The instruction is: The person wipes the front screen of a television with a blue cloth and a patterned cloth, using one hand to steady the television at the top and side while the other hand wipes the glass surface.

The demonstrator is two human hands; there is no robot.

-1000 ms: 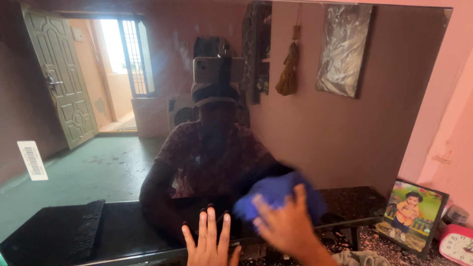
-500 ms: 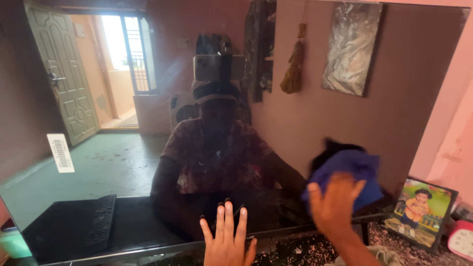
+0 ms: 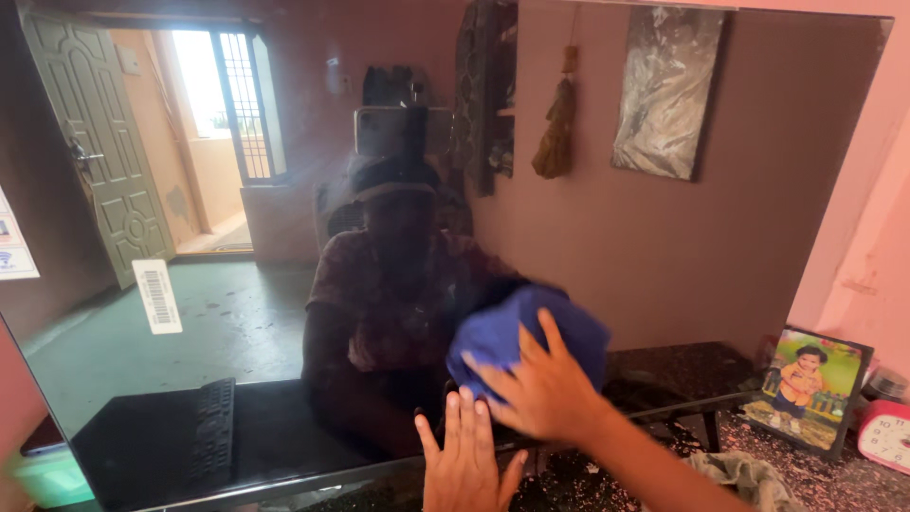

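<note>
Low on the dark screen [image 3: 664,237], at 6 o'clock:
Right hand [image 3: 540,389]: grip spread flat, pressing blue cloth [image 3: 517,332] against glass.
Left hand [image 3: 466,465]: fingers apart, palm touching screen.
Framed photo [image 3: 810,387]: 3 o'clock, on tabletop [image 3: 844,469].

blue cloth [image 3: 517,334]; pink clock [image 3: 882,436]; white barcode sticker [image 3: 157,296].
</note>
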